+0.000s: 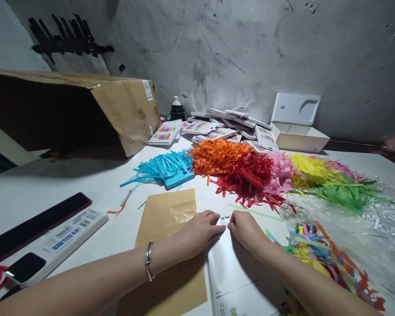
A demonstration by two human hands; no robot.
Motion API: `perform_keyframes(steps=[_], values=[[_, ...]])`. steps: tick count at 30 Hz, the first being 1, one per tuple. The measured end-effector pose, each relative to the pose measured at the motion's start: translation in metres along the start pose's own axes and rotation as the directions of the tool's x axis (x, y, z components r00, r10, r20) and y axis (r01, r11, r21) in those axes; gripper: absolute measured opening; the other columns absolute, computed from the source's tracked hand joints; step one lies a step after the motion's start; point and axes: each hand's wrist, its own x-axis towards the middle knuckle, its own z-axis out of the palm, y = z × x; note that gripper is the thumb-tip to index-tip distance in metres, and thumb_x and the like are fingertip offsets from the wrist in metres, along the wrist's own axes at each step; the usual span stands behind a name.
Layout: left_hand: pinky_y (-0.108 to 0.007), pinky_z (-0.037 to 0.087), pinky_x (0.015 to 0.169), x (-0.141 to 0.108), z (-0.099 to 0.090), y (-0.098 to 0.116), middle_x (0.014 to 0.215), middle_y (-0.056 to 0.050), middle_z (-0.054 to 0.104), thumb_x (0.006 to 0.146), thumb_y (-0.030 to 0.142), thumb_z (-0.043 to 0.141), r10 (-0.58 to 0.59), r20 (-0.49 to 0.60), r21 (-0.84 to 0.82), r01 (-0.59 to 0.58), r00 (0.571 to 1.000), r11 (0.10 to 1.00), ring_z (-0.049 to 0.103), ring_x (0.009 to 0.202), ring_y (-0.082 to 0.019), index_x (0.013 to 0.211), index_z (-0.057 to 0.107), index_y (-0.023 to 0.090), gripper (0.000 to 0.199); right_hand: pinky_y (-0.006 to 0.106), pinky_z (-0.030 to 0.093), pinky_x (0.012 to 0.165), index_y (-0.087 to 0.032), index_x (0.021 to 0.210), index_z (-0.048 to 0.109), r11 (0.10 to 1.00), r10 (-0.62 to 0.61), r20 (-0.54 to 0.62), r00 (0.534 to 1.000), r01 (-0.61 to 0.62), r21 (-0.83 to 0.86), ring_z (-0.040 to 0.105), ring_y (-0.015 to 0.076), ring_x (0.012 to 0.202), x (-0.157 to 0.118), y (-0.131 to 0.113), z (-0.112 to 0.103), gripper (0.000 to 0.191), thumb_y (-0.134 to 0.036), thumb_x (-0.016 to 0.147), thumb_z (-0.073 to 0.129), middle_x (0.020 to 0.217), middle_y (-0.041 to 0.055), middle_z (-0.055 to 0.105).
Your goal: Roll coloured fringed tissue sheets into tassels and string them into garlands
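Head view: the white printed package lay on the white table, in front of the person and just right of the tan envelope. The left hand, with a metal bracelet at the wrist, was palm down at the package's upper end, fingers slightly bent and thumb toward the right hand. Whether the left hand gripped could not be determined. The right hand was curled, with thumb and index finger close together at the same end; its grasp on the package could not be confirmed. A small shiny spot showed between the hands. Beyond them lay blue, orange and dark red fringed bundles. Loose colored strips lay right of the package.
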Motion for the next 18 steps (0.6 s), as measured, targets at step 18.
perform_keyframes(steps=[18], values=[[-0.034, 0.050, 0.080, 0.000, 0.004, -0.005, 0.087, -0.006, 0.066, 0.094, 0.017, 0.059, 0.009, 0.047, 0.077, -0.013, 0.999, 0.997, 0.062, 0.090, -0.024, 0.079, 0.066, 0.019, 0.016, 0.040, 0.039, 0.087, -0.012, 0.116, 0.070, 0.725, -0.304, 0.096, 0.948, 0.295, -0.622, 0.062, 0.0299, 0.104, -0.030, -0.008, -0.012, 0.033, -0.006, 0.092, 0.050, 0.111, 0.0176, 0.068]])
